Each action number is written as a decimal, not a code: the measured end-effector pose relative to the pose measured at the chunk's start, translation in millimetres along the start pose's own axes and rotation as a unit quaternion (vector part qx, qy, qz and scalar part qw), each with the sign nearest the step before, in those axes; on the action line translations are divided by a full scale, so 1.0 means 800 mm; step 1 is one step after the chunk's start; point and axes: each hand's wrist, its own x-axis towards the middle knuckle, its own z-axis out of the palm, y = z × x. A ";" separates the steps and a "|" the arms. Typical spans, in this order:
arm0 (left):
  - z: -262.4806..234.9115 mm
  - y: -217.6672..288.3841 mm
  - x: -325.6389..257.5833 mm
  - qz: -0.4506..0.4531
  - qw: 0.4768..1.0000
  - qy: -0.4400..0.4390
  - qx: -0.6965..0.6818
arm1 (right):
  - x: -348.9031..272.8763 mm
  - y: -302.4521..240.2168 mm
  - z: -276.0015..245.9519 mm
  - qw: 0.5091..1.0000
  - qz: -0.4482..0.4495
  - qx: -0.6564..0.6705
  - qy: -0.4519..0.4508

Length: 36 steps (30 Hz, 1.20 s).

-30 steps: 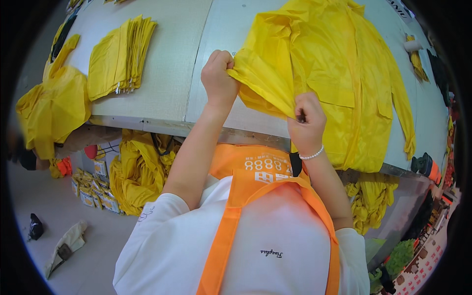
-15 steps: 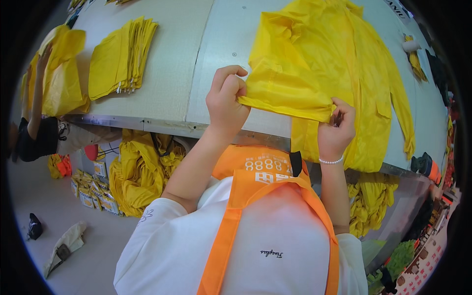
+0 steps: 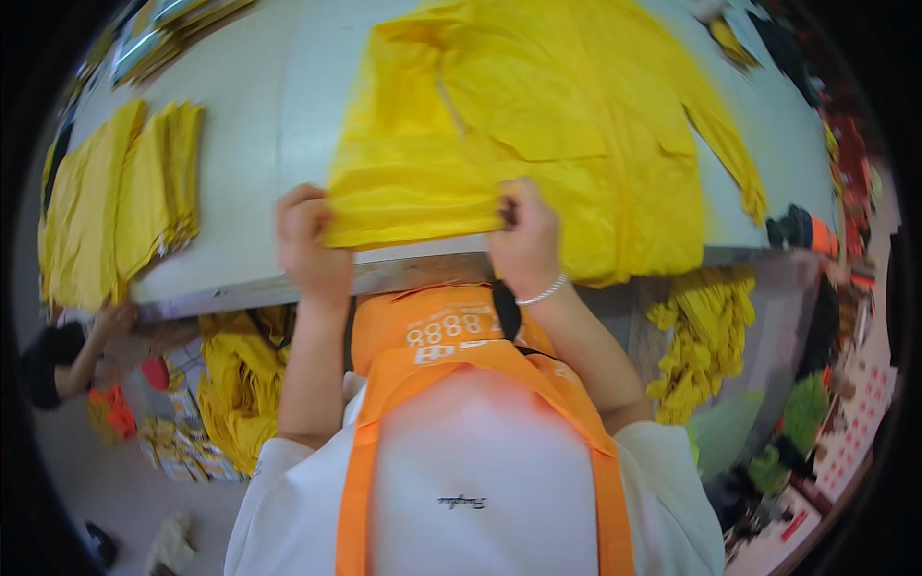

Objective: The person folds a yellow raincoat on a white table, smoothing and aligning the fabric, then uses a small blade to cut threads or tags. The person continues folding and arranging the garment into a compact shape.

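Observation:
A yellow raincoat (image 3: pixel 576 125) lies spread on the pale worktable (image 3: pixel 240 182), its far sleeve stretched out to the right. Between my hands, a wide end that looks like its other sleeve (image 3: pixel 413 197) is drawn flat along the table's front edge. My left hand (image 3: pixel 312 240) is closed on the left corner of that end, and my right hand (image 3: pixel 523 235), with a beaded bracelet at the wrist, pinches the right corner. Both hands are slightly blurred. A pocket flap shows across the coat's front.
Folded yellow garments (image 3: pixel 173 182) are stacked at left, where another person's arm (image 3: pixel 96 341) reaches the table edge. Heaps of yellow cloth (image 3: pixel 706 326) sit below the tabletop. Small packets (image 3: pixel 187 446) lie on the floor. A dark and orange object (image 3: pixel 807 230) rests at the right edge.
My hands and the sleeve end appear further left in the view, which has also shifted. The end is now level and stretched. The other person's raised yellow garment now lies beside the stack.

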 end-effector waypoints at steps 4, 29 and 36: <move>-0.014 -0.005 0.005 -0.082 0.941 -0.304 0.126 | -0.035 0.010 0.002 0.964 0.008 0.160 -0.211; 0.312 0.137 -0.162 -0.096 0.858 -0.410 0.295 | 0.090 0.367 -0.277 0.992 0.021 -0.046 -0.119; 0.293 0.126 -0.151 -0.116 0.877 -0.373 0.279 | 0.145 0.320 -0.184 0.939 -0.140 -0.195 -0.248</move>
